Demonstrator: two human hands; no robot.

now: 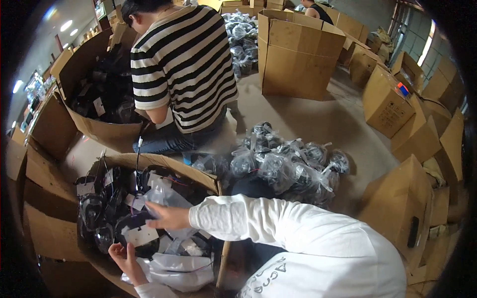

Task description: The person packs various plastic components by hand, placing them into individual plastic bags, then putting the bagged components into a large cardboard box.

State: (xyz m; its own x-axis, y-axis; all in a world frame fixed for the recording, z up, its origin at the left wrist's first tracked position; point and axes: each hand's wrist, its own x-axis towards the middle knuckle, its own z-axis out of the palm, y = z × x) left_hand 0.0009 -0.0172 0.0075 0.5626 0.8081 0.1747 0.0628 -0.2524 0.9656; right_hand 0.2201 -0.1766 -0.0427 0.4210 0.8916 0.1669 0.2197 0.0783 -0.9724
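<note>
Over a big cardboard box [198,175] full of black parts, my right hand [171,217] reaches in from the right, its fingers stretched out and slightly blurred. A clear plastic bag [169,196] lies right beside that hand; whether they touch I cannot tell. Just below its fingertips is a black rounded part with a white card [140,235] on it. My left hand [128,262] is at the box's near side, thumb and fingers apart, with nothing seen in it. Next to it lies a whitish plastic bag [181,270].
On the floor beyond the box lies a heap of bagged black parts [278,166]. A co-worker in a striped shirt [186,64] sits ahead, by another round-sided box [102,126] of black parts. Cardboard boxes [392,203] line the right side; a tall box [298,59] stands behind.
</note>
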